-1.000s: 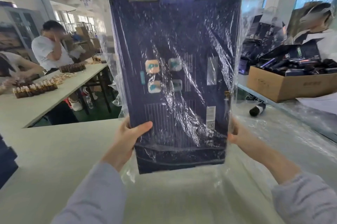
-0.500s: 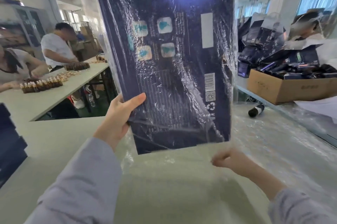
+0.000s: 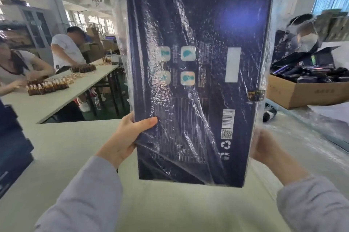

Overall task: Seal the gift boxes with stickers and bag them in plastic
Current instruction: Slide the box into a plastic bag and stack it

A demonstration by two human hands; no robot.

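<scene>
A large dark blue gift box (image 3: 198, 84) stands upright in front of me, held above the table and wrapped in a crinkled clear plastic bag (image 3: 268, 24) that reaches past its top and right side. My left hand (image 3: 128, 137) grips the box's lower left edge, thumb across the front face. My right hand (image 3: 264, 146) holds the lower right edge; it shows blurred through the plastic. A small gold sticker (image 3: 255, 95) sits on the box's right edge.
The pale table (image 3: 66, 146) lies below. Dark boxes (image 3: 11, 146) are stacked at the left edge. A cardboard carton (image 3: 302, 92) of dark items stands back right, a dark bottle (image 3: 269, 114) near it. People work at a far table (image 3: 56, 97) with small bottles.
The box went up and tilted, then came back down upright. My right hand let go of the right edge, dropped below the box, and now holds the lower right edge again.
</scene>
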